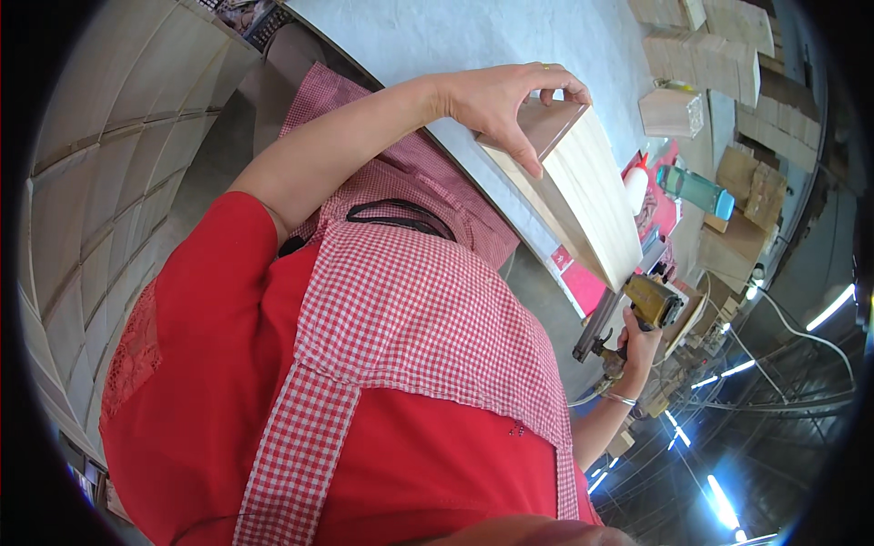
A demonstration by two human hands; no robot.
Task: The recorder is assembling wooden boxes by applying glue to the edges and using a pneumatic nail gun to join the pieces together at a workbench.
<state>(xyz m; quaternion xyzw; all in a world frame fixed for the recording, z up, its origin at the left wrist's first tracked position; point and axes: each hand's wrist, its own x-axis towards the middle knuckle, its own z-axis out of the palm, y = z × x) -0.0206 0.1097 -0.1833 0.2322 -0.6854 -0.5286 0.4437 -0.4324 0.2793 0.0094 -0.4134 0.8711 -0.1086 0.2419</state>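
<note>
Wooden box point(574, 196), open-ended, nothing visible inside, tipped over the grey table point(437, 36) edge. Left hand point(505, 100) pinching its top end, fingers curled. Right hand point(640, 346) wrapped round one nail gun point(637, 314) just below. One teal bottle point(696, 189), several cardboard stacks point(706, 59) behind.

Left hand point(496, 105) grips wooden box point(574, 187); right hand point(640, 346) holds nail gun point(637, 314).

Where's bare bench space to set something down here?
Bare: the grey benchtop above the left hand, left of the wooden box it grips. Crowded: right of the box, with glue bottle, teal bottle and stacked wood pieces; the right hand holds a nail gun there.
</note>
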